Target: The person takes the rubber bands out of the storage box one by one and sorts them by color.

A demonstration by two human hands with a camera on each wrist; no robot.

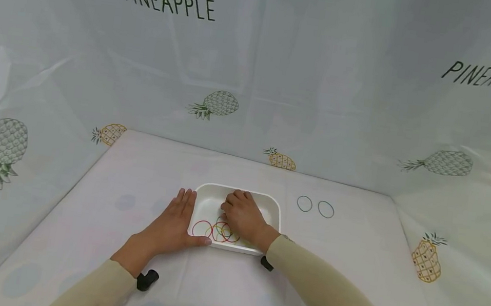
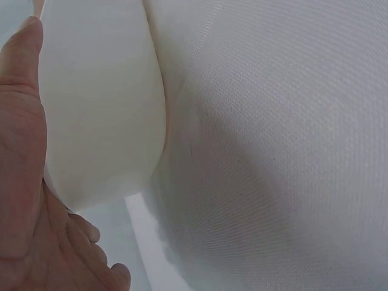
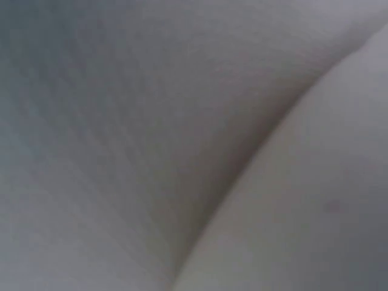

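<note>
Left hand: the left hand (image 1: 176, 221) lies flat, fingers straight and together, pressed against the 9 o'clock wall of the white rectangular plastic tray (image 1: 210, 192); its thumb runs along the near rim.
Right hand: the right hand (image 1: 243, 215) reaches into the tray with fingers curled down at the coloured rubber bands (image 1: 216, 231); whether it pinches one I cannot tell.
Bands: red, yellow and green loops lie overlapping on the tray floor toward 6 o'clock.
Outside: two dark thin rings (image 1: 315, 206) lie side by side on the pale tablecloth (image 1: 354, 250), at 3 o'clock from the tray, apart from it.
</note>
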